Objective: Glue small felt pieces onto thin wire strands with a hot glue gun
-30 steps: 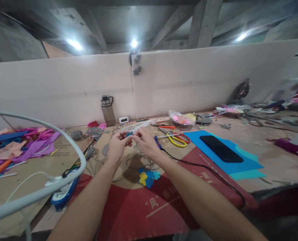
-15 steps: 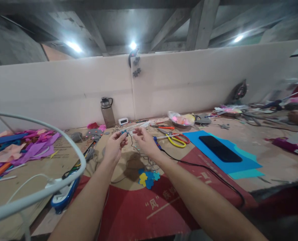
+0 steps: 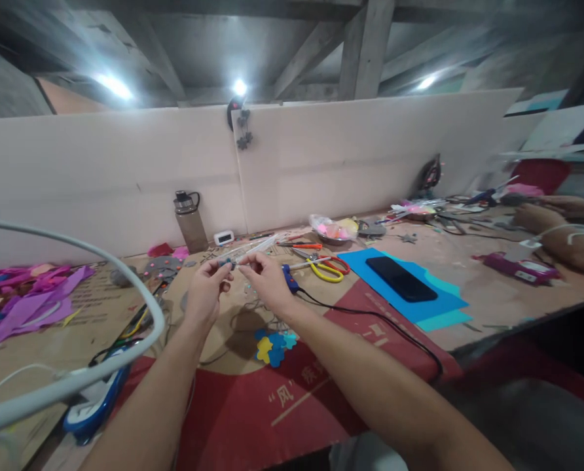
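Note:
Above the cluttered workbench, my left hand (image 3: 204, 292) and my right hand (image 3: 267, 282) are raised side by side, fingertips almost meeting. Both pinch a small blue piece (image 3: 227, 263) with a thin wire hanging from it. Below them on the cardboard lie small blue and yellow foam flowers (image 3: 271, 347) and loose grey wire (image 3: 253, 314). Just right of my right hand are a blue-handled tool (image 3: 289, 280) with a black cable and yellow-and-red scissors (image 3: 327, 268).
A dark phone (image 3: 401, 279) rests on blue foam sheets (image 3: 437, 304). A water bottle (image 3: 190, 221) and small clock (image 3: 224, 237) stand by the white partition. Purple scraps (image 3: 31, 297) lie left; a white tube (image 3: 100, 261) arcs near me. Another person's arms (image 3: 562, 229) rest far right.
The view has swung to the right, so the bench contents shifted left in frame and another person's arms appeared. My hands stay pinched together on the small blue piece.

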`<state>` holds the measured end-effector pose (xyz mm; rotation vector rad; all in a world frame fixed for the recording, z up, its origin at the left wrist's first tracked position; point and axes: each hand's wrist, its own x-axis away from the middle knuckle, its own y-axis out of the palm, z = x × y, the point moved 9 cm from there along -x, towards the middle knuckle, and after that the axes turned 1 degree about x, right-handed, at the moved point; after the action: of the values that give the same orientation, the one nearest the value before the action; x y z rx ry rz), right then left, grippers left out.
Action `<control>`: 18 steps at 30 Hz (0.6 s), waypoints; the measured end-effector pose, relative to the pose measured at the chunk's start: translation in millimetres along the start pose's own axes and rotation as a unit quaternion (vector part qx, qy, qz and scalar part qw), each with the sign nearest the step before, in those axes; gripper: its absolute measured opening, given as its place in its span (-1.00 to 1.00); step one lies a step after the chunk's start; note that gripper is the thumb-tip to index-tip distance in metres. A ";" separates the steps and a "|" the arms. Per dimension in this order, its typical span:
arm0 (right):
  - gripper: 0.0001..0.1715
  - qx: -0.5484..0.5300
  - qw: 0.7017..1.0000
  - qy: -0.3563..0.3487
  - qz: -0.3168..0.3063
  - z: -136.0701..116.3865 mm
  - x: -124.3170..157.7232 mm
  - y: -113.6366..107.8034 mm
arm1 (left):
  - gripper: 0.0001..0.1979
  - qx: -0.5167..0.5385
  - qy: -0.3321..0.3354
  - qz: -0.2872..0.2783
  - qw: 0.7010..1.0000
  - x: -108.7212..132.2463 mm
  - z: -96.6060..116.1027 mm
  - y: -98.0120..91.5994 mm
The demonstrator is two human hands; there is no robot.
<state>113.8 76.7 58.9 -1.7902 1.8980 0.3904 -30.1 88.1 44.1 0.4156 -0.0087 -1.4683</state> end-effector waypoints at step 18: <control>-0.66 -0.039 0.998 0.035 -0.039 9.5 5.1 17.8 | -0.77 0.033 -0.008 -0.027 0.999 2.6 -1.3 9.1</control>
<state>97.7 79.0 45.9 -1.9450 1.8771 0.3836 -20.7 86.4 44.8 0.4604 -0.0581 -1.5278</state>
